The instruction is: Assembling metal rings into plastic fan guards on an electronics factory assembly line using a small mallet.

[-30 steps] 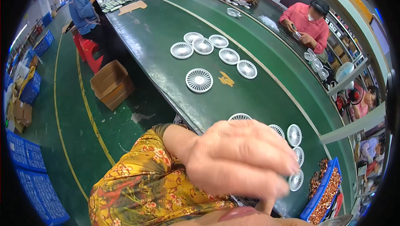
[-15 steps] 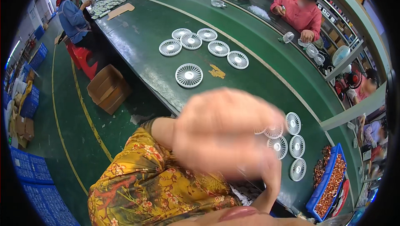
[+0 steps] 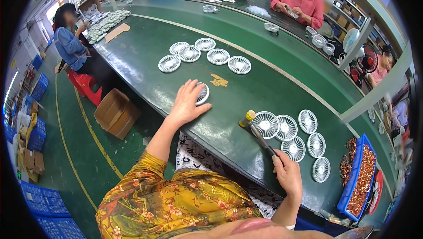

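The left hand (image 3: 187, 104), fingers stretched and thumb apart, partly covered a white disc (image 3: 203, 94) on the green table (image 3: 220, 142). The right hand (image 3: 288, 175) gripped a hammer (image 3: 261, 136) beside other discs (image 3: 286, 128).

Black capital letters, set singly and at various angles, stand out on a white cloth with black print (image 3: 189, 156), lying between the near edge of the long, dark-green worktop (image 3: 216, 135) and the yellow, floral-patterned top (image 3: 176, 199). Similar white cloth shows farther right beneath that edge, its dark marks too small to read. Any print on the brown cardboard boxes (image 3: 38, 162) at far left is likewise illegible.
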A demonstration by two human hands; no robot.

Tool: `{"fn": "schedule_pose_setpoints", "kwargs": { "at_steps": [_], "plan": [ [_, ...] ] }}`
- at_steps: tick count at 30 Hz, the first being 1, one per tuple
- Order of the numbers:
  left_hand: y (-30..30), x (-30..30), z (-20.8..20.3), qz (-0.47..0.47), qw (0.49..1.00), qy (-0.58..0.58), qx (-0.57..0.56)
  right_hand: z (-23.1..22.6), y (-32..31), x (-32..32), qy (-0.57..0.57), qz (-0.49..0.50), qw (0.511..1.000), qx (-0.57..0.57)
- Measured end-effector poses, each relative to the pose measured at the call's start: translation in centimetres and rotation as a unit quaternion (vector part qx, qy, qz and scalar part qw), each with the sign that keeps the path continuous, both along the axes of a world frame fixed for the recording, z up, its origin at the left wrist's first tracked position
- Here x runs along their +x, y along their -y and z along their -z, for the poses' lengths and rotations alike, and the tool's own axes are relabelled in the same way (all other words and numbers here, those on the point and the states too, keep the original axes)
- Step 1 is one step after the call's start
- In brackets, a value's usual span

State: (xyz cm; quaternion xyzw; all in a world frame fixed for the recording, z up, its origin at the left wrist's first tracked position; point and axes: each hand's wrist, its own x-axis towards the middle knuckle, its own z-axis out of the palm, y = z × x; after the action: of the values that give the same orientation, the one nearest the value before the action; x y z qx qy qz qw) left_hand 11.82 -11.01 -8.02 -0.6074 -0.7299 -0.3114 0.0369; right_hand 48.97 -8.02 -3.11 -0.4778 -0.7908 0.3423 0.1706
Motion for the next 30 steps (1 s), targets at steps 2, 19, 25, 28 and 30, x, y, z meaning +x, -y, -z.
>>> {"fn": "schedule_pose_setpoints", "kwargs": {
  "at_steps": [2,19,25,28,30],
  "plan": [
    [0.4,1.4,0.2,0.036,0.999,0.007,0.003,0.1,0.1,-0.1,-0.001,0.005,1.0,-0.004],
    [2.0,7.2,0.6,0.145,0.989,0.01,0.021,0.6,0.0,-0.2,-0.014,0.054,0.998,-0.023],
    [2.0,7.5,-0.1,0.13,0.985,0.112,0.031,-1.6,2.0,-0.3,-0.163,0.063,0.984,0.018],
    [2.2,7.6,-0.2,0.121,0.983,0.136,0.019,-1.3,3.0,-1.4,-0.163,0.047,0.983,0.071],
    [2.4,7.8,-0.5,0.105,0.982,0.157,-0.021,0.0,3.0,-2.7,-0.074,0.006,0.993,0.092]
  ]
}}
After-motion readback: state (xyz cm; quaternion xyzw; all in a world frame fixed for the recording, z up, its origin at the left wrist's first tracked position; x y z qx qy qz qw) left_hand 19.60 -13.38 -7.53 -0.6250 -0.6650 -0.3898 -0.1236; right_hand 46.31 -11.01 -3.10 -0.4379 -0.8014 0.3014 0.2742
